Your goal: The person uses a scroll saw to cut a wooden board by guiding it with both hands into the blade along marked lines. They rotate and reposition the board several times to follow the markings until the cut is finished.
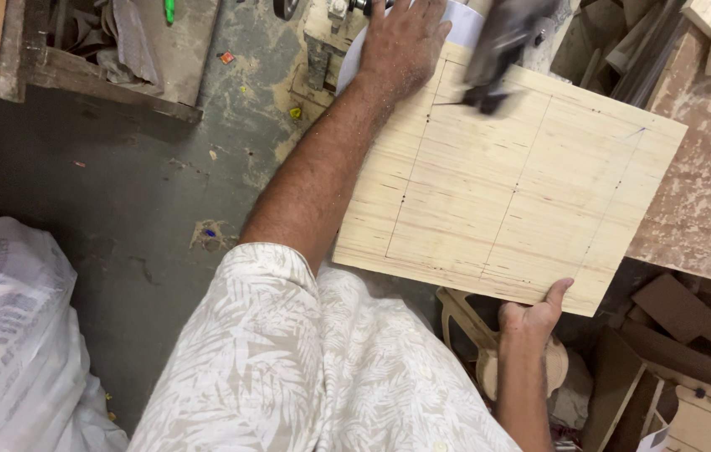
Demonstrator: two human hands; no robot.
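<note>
The grey concrete floor (pixel 138 201) is seen from above, stained and dusted, with small bright scraps scattered on it. At the lower left a big white plastic sack (pixel 12 335) is bunched up against the frame edge. Across the bottom middle, a pale leaf-patterned shirt (pixel 305 377) is worn by the person whose arms reach out from it.

Centre stage is taken by the plywood board (pixel 506 192), a light square sheet marked with pencil lines that divide it into strips. It is held roughly flat, tilted a little in the frame, its far edge resting toward the cluttered workbench (pixel 707 201) at the upper right and its near edge hanging over open space above a pale plastic stool (pixel 472 326).

The left hand (pixel 401 42) is laid palm-down, fingers spread flat, on the far left corner of the board; nothing is clasped by it, the sheet is simply pressed. The right hand (pixel 531 316) is wrapped on the near edge of the board, thumb up on the top face, fingers hidden beneath, so the sheet is pinched between them.

Just beside the left hand, a dark power tool (pixel 497 50) is blurred over the far edge of the board; whether it touches the wood cannot be told. Brown offcuts (pixel 682 310) are piled at the lower right.
</note>
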